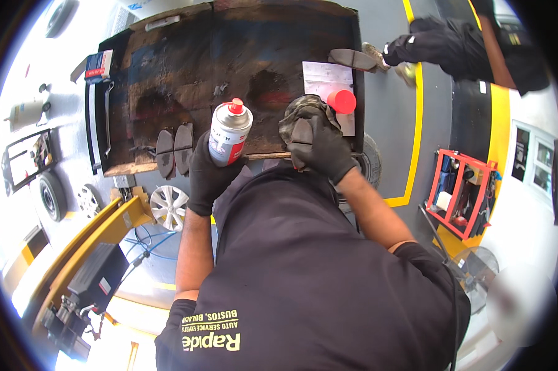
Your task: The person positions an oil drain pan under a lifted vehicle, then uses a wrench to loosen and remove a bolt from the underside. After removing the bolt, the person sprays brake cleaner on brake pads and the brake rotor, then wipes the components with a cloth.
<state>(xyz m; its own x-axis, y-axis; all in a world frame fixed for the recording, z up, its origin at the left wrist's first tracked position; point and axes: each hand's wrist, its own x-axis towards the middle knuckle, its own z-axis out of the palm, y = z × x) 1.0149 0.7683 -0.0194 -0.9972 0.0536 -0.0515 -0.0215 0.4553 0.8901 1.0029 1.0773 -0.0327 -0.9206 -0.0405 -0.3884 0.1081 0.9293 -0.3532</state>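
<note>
My gloved left hand [210, 182] holds an upright white spray can [227, 139] with a red nozzle. My gloved right hand [325, 148] grips a dark brake pad [300, 139] together with a crumpled camouflage-patterned rag [300, 108], at the front edge of a stained dark work table [168, 74]. A pair of brake pads [183, 148] lies left of the can, and another pad [353, 60] lies at the back right. A red cap [341, 101] sits on a paper sheet [325, 74] beside the rag. A wrench [109, 117] and a small box [98, 68] lie at the left end.
A person in dark clothing [452, 52] is at the upper right. A red wheeled cart [461, 191] stands to the right near a fan [477, 275]. Yellow lift equipment [93, 241], a hubcap [168, 207] and a tyre [51, 196] are at the left.
</note>
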